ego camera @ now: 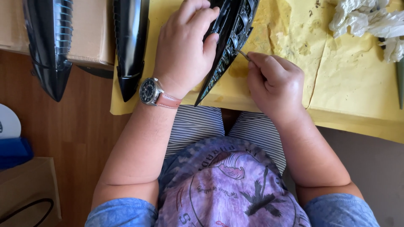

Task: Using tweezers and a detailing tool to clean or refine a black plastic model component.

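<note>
My left hand point(187, 46), a wristwatch on its wrist, grips a long black ribbed plastic part point(233, 31) that tapers to a point and rests tilted on a stained yellow paper sheet point(341, 84). My right hand point(275, 82) pinches a thin metal tool point(243, 54) whose tip touches the part's edge. The fingers of both hands are closed around what they hold.
Two more black pointed parts point(50, 46) point(130, 42) lie at the left, partly over a cardboard box point(90, 33) on a wooden floor point(80, 126). Crumpled white tissue point(370, 21) sits at the upper right. A blue object point(12, 151) and another cardboard box point(25, 193) are at the lower left.
</note>
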